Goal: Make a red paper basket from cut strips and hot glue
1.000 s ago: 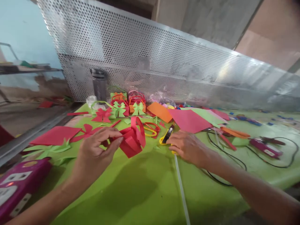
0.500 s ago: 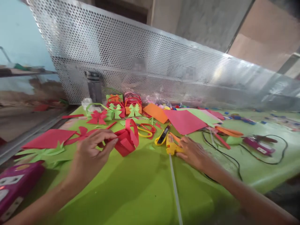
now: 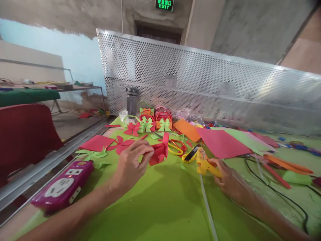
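My left hand point(image 3: 132, 164) is closed, pinching the edge of a small red basket point(image 3: 157, 156) with a looped handle, which looks like felt or foam sheet. My right hand point(image 3: 229, 179) has its fingers around the grip of a yellow hot glue gun point(image 3: 202, 162). From the gun's back end a long whitish glue stick point(image 3: 207, 207) trails toward me. A yellow and black box cutter point(image 3: 192, 154) lies just beyond the gun. Between basket and cutter lie scissors point(image 3: 177, 147) with red and yellow handles.
Finished little bags with bows point(image 3: 164, 124) stand at the back beside a grey bottle point(image 3: 131, 102). Red sheet point(image 3: 96, 143) and pink sheet point(image 3: 220, 142) lie on the green tabletop. A purple power strip point(image 3: 64, 185) sits left; a black cord point(image 3: 273, 189) curves right. Perforated metal panel point(image 3: 200, 77) behind.
The view has swung left, showing a red chair and an exit sign. My right hand now grasps the glue gun's grip more clearly. The red basket has turned in my left hand.
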A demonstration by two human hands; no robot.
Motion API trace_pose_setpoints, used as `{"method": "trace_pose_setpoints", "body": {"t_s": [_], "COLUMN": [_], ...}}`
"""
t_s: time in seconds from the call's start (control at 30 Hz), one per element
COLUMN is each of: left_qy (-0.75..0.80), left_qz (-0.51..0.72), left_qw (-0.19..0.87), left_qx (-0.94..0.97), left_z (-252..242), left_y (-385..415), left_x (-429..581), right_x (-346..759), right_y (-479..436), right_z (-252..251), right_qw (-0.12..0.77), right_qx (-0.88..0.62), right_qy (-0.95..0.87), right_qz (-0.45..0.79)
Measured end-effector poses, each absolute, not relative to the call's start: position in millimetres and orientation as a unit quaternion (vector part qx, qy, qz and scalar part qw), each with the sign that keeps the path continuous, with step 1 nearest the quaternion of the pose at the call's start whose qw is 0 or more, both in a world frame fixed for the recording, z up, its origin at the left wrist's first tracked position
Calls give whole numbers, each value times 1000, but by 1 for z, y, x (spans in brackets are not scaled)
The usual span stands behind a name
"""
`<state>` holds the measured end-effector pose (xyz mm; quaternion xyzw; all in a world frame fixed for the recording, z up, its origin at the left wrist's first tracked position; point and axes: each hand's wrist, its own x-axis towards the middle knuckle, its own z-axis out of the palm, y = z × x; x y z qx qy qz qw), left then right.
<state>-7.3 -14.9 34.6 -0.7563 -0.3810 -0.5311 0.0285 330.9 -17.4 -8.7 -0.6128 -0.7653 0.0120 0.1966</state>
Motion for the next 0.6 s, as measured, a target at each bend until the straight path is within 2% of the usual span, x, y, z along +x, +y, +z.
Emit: {"method": "trace_pose_setpoints", "body": {"t_s": [0.13, 0.2, 0.3, 0.43, 0.6], "left_qy": [-353, -355, -356, -321, -301], "left_qz": [-514, -483, -431, -418, -379], "left_qw": [81, 111, 165, 246, 313], "left_qx": [-778, -792, -812, -813, -817], "left_z": [32, 32, 30, 28, 31], "left_y": [-15, -16, -18, -18, -21], "left_x": [-9, -9, -9, -8, -8], "right_x": [326, 317, 297, 270, 253], "right_y": [-26, -34, -49, -70, -88], "right_z": [8, 19, 33, 45, 61], "right_qw": [365, 398, 445, 407, 374], "right_qx": [-539, -505, -468, -450, -490], "right_qy": [-724, -688, -622, -622, -620], "right_qz": [226, 338, 443, 495, 486]}}
